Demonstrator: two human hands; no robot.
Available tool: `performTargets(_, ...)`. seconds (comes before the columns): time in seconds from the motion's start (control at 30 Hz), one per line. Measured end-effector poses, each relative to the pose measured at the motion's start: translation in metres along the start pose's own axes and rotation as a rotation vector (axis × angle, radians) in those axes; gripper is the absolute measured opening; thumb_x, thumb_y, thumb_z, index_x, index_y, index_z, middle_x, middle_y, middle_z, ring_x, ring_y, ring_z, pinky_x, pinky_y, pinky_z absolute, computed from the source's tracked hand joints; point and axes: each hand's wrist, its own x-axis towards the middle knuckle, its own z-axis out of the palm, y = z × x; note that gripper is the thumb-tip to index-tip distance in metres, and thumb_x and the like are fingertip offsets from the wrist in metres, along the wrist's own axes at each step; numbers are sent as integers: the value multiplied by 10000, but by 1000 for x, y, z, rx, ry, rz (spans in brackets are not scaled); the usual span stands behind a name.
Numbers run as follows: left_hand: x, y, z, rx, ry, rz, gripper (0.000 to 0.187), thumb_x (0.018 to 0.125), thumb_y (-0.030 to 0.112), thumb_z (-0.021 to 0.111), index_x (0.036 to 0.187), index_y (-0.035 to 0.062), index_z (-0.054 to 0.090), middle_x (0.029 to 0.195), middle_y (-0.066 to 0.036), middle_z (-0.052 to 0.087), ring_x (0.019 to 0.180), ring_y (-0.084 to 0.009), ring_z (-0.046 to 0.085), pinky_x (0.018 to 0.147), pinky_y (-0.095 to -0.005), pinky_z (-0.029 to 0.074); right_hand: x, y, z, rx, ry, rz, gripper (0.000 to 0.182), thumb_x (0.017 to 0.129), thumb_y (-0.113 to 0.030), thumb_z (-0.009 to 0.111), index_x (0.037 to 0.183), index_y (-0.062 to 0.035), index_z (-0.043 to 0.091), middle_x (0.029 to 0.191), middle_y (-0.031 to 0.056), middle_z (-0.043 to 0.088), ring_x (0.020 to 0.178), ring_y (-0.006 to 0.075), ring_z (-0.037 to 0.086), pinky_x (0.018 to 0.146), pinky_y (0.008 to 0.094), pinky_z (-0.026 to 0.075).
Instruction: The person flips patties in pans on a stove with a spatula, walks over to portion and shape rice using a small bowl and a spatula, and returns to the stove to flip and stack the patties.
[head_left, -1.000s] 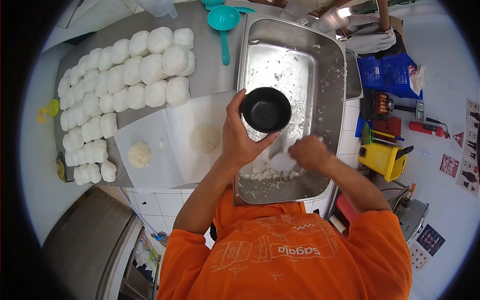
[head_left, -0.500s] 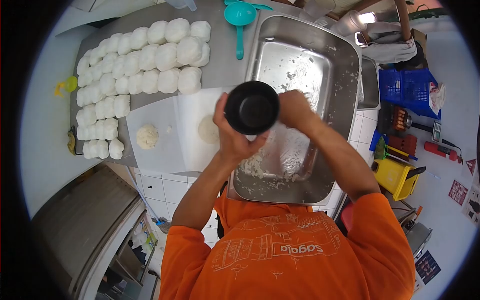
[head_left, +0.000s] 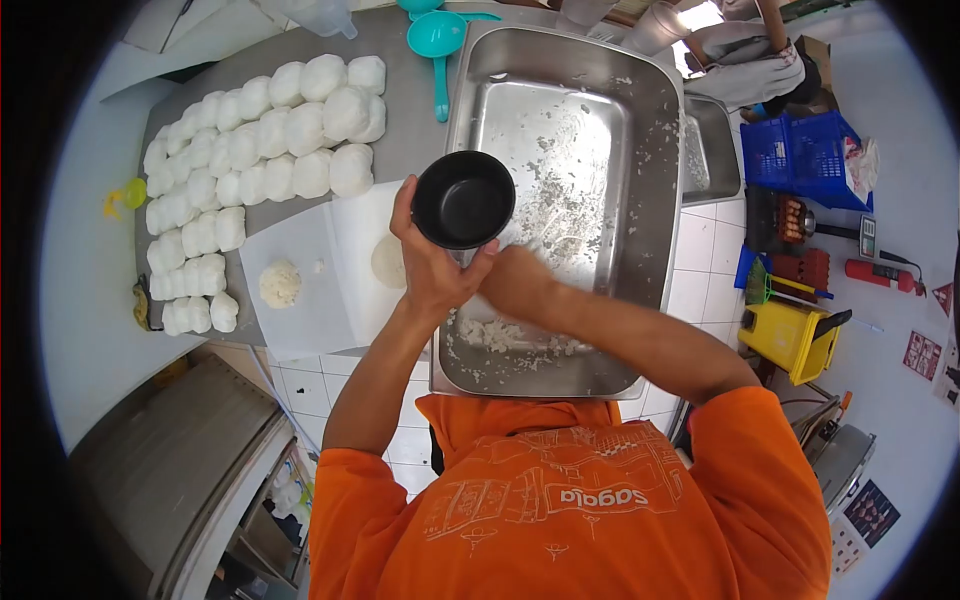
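My left hand (head_left: pixel 435 265) is wrapped round a black bowl (head_left: pixel 463 200), tilted so that its bare inside shows. My right hand (head_left: pixel 520 288) is just below and to the right of the bowl, above the steel tray (head_left: pixel 655 220); motion smears it and its fingers cannot be made out. Loose white rice (head_left: pixel 495 335) lies in the tray's near part, with grains stuck to its floor and walls. Left of my hands, a round rice mound (head_left: pixel 280 284) sits on white paper (head_left: pixel 310 325). A second rice mound (head_left: pixel 388 262) is partly covered by my left hand.
Rows of white wrapped bundles (head_left: pixel 260 140) fill the left of the steel table (head_left: pixel 415 145). A teal scoop (head_left: pixel 437 40) lies behind the tray. Blue crates (head_left: pixel 800 160) and a yellow bin (head_left: pixel 790 340) stand at right. Another person's arm (head_left: pixel 772 25) shows top right.
My right hand has moved down and left, from beside the bowl to below it. The bowl is tilted differently, showing more of its inside. The whole view has shifted slightly.
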Motion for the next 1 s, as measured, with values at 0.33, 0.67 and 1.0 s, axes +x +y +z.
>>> performTargets(0.33,8,4,-3,-31,-56,38,1077,794,223,832,1504,-111,94,1461,-299,303,1244,-408,534,1113,-476,386,-101,38,42,20,-288,258,144,864,-112,639,914,-85,771,953,124,758,906,270,744,733,392,574)
performTargets(0.67,6,-1,-3,-183,-58,-13,1069,794,173,825,1503,-89,68,1391,-318,422,1227,-419,568,1076,-482,430,-72,-16,71,557,-122,536,163,905,-127,623,943,5,710,953,221,713,981,402,684,909,483,539)
performTargets(1.0,7,-3,-4,-57,-143,12,1021,878,260,758,1513,-88,40,1483,-267,239,1292,-371,494,1088,-457,415,-13,-4,73,613,66,156,233,939,-250,633,985,-40,721,931,216,706,925,411,675,834,520,519)
